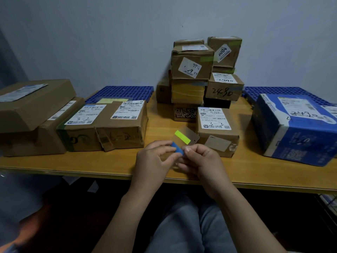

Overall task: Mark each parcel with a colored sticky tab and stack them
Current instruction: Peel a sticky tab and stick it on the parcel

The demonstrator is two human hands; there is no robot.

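Both hands meet above the near edge of the wooden table [109, 165]; the left hand [155, 157], fingers curled, pinches the lower end of a clear sheet [192, 133] that carries the sticky tabs; the right hand [200, 161] pinches the end of a blue tab [177, 150] between thumb and forefinger, right against the left thumb; a yellow-green tab [182, 137] lies on the sheet just above the blue one; the sheet tilts up toward a small parcel [217, 139] marked 3-3, which stands just behind the right hand; behind that rises a stack of parcels [192, 68], several with green strips on their edges; to the left sits a wide parcel [102, 128] marked 3-2; to the right, a blue box [295, 136]; a blue grid mat [120, 93] lies at the back.
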